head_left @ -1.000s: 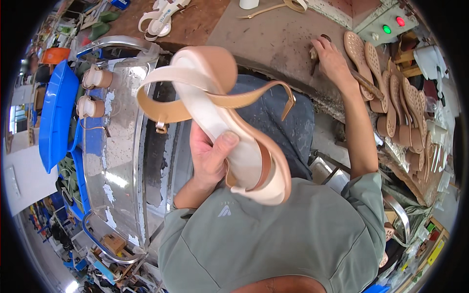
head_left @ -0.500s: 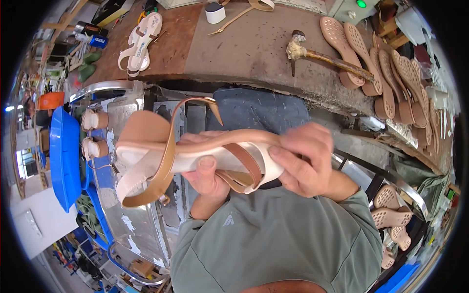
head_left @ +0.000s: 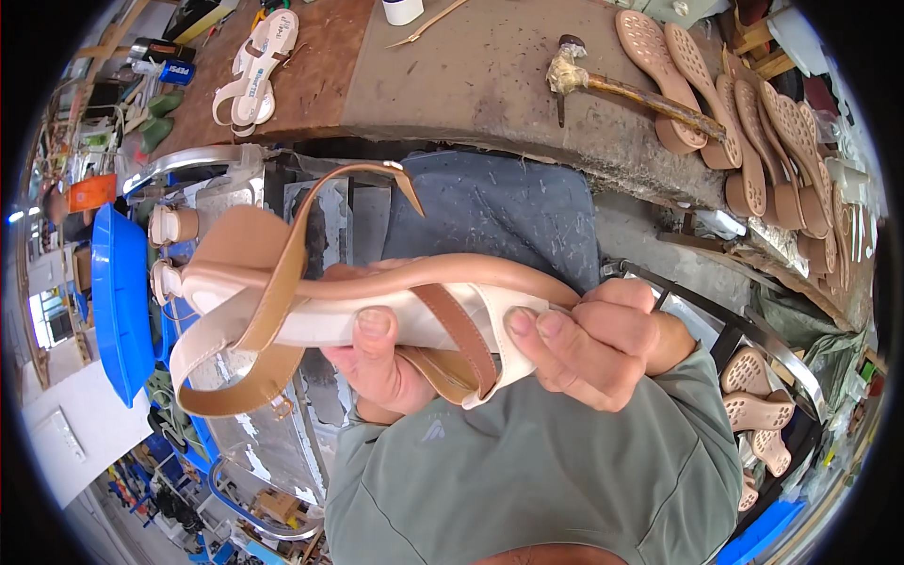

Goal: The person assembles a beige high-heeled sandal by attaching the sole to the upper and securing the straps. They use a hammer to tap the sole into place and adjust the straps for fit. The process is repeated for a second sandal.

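A heeled sandal (head_left: 377, 279) with a tan sole edge and pale insole lies sideways across both hands, heel block to the left and toe to the right. My left hand (head_left: 381, 372) grips its middle, thumb on the insole and most fingers hidden behind. My right hand (head_left: 593, 348) is closed at the toe end, thumb and fingertips pressed on the cream strap (head_left: 509, 348). A brown strap (head_left: 460, 322) crosses the front part. From the heel end a long tan ankle strap (head_left: 292, 268) loops, its pointed tip free in the air.
On the bench (head_left: 452, 85) ahead lie a hammer (head_left: 650, 101), a strappy white sandal pair (head_left: 257, 71) and several perforated soles (head_left: 659, 80). A blue tray (head_left: 120, 301) stands left. More soles (head_left: 758, 410) sit at the right, beside a curved metal rail (head_left: 782, 353).
The sandal has shifted slightly left in view. My right hand has moved lower at the toe, its fingers now bent against the cream strap. My left hand keeps its hold on the sandal's middle.
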### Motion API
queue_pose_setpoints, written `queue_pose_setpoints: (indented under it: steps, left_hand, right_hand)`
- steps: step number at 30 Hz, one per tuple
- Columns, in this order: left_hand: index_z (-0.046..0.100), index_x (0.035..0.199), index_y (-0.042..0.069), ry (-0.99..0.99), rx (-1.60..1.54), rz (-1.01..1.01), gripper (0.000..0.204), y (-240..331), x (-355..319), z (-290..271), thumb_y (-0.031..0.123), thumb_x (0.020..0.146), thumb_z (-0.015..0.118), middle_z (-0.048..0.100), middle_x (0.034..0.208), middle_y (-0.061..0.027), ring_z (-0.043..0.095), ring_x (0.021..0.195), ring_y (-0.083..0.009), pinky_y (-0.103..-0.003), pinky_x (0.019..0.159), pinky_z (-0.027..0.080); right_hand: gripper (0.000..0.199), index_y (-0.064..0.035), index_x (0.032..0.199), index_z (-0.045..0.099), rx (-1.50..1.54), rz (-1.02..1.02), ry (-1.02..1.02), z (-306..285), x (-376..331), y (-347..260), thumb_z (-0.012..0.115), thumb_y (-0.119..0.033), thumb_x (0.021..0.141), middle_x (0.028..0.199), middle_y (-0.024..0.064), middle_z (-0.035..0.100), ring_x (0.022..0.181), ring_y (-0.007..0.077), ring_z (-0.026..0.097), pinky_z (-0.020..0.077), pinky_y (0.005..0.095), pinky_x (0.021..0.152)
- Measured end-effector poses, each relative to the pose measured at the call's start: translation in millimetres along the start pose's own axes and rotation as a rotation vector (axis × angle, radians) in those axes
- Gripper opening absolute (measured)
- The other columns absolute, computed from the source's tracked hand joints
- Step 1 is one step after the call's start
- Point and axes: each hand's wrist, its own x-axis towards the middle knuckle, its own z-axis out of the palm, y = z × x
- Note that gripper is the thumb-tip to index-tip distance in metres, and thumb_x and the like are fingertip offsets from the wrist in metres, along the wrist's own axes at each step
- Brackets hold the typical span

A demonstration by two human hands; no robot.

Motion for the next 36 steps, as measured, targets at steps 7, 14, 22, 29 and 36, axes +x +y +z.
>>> queue_pose_setpoints:
  steps: [7, 14, 22, 29, 36]
  left_hand:
    - [0.059, 0.097, -0.003, -0.064, 0.312, -0.141, 0.018, 1, 36, -35, 0.005, 0.083, 0.063, 0.065, 0.090, -0.0089, 0.062, 0.077, -0.0132, -0.026, 0.068, 0.050]
    - [0.059, 0.100, -0.001, -0.204, 0.306, -0.301, 0.022, 8, 27, -35, 0.007, 0.081, 0.067, 0.064, 0.090, -0.0052, 0.060, 0.080, -0.0108, -0.025, 0.071, 0.049]
    - [0.057, 0.111, -0.002, -0.447, 0.587, -0.473, 0.028, 8, 16, -27, 0.014, 0.088, 0.062, 0.063, 0.096, -0.0073, 0.059, 0.086, -0.0123, -0.028, 0.074, 0.048]
    - [0.056, 0.114, -0.004, -0.829, 0.902, -0.237, 0.035, 9, 17, -37, 0.011, 0.083, 0.063, 0.064, 0.103, -0.0089, 0.062, 0.090, -0.0185, -0.030, 0.078, 0.048]
    - [0.015, 0.142, 0.002, -0.416, -0.258, -0.817, 0.087, -6, 20, -47, 0.049, 0.084, 0.059, 0.036, 0.139, -0.0102, 0.041, 0.124, -0.0200, -0.034, 0.104, 0.031]
  right_hand:
    - [0.040, 0.0004, 0.100, 0.064, 0.449, 0.430, -0.672, -34, 18, 34, 0.071, -0.012, 0.063, 0.088, 0.0100, 0.061, 0.077, 0.0217, 0.055, 0.0450, 0.0307, 0.065]
    - [0.031, 0.0004, 0.106, 0.061, 0.973, 1.121, -0.585, -36, -4, 30, 0.067, -0.021, 0.084, 0.089, 0.0086, 0.062, 0.080, 0.0149, 0.059, 0.0468, 0.0279, 0.073]
    - [0.052, 0.0000, 0.129, 0.047, 1.100, 1.068, -0.304, 11, 0, 69, 0.052, -0.037, 0.093, 0.117, 0.0105, 0.057, 0.105, 0.0161, 0.054, 0.0415, 0.0290, 0.091]
    - [0.069, -0.0016, 0.131, 0.045, 1.334, 1.115, -0.590, 2, 19, 70, 0.076, -0.009, 0.069, 0.120, 0.0106, 0.053, 0.109, 0.0174, 0.052, 0.0414, 0.0311, 0.094]
    - [0.065, -0.0009, 0.126, 0.050, 1.214, 0.957, -0.459, 4, 18, 46, 0.078, -0.011, 0.068, 0.116, 0.0130, 0.055, 0.106, 0.0206, 0.054, 0.0422, 0.0320, 0.091]
